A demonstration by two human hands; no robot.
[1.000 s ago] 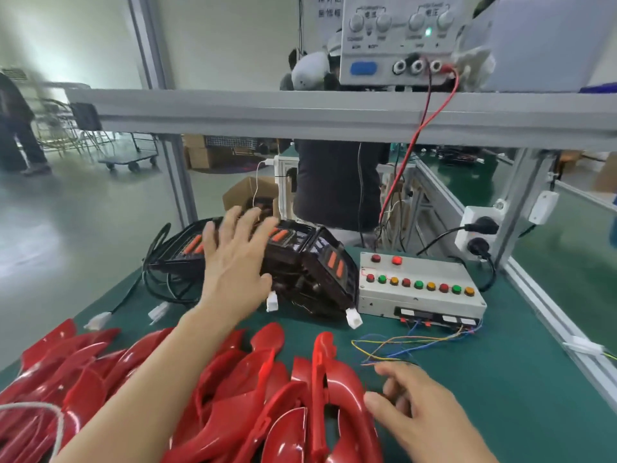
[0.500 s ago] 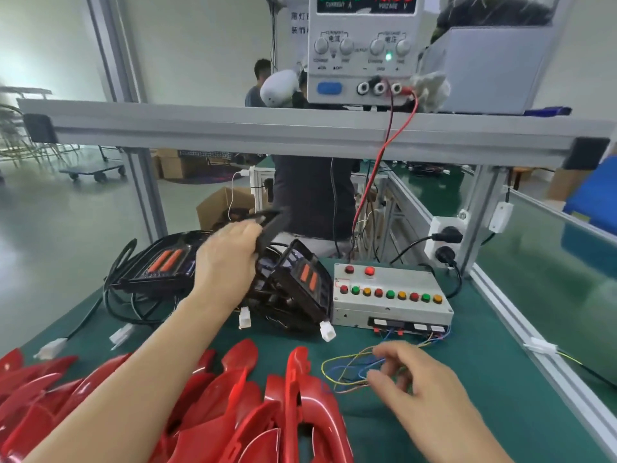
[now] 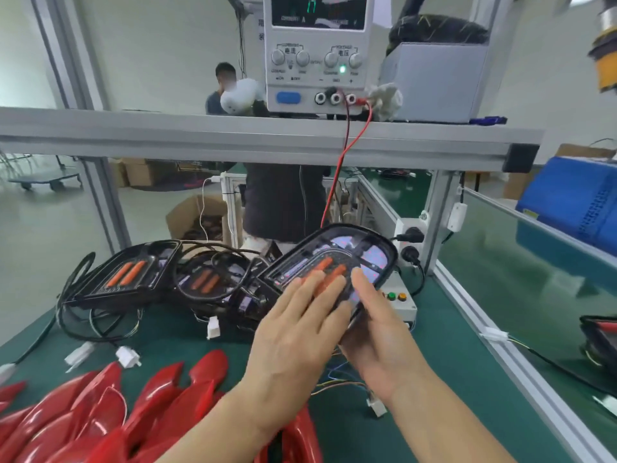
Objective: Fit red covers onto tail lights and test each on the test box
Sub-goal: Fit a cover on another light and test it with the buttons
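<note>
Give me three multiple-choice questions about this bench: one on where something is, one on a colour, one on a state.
1. Where do the loose covers lie?
A. on the mat, near left
B. on the shelf
C. in the cardboard box

2. What colour are those covers?
A. blue
B. red
C. yellow

3. How is the raised tail light held?
A. left hand alone
B. lying untouched
C. both hands, no cover on

Key: 1 A, they are heaped on the green mat; 2 B, glossy red; 3 C, left hand and right hand both grip it, its inside exposed.
</note>
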